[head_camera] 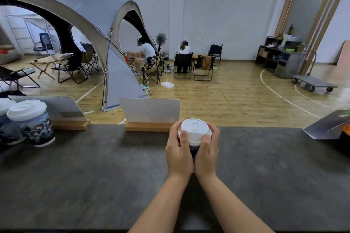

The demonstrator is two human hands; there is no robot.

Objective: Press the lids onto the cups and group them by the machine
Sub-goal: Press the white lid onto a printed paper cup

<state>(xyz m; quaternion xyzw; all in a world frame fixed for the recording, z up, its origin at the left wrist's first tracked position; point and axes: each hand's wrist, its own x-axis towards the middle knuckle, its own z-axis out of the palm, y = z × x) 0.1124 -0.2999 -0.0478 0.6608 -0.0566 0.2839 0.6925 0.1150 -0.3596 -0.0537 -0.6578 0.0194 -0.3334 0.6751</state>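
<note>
While both hands wrap one cup (pixel 194 150) at centre of dark surface (pixel 94 176): left hand (pixel 179 154) and right hand (pixel 206 154) curled round cup wall, thumbs pressing on rim of white lid (pixel 194 128). Grip: closed round cup and lid, both sides. Lid seated or nearly so; full seal not discernible. Done: two lidded cups (pixel 30 123) grouped at far left edge. Machine not identifiable. Left, by judgement: finish press, carry cup over to group.

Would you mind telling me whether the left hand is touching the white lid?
Touching. The head view shows the left hand with its thumb pressed on the white lid.
</note>
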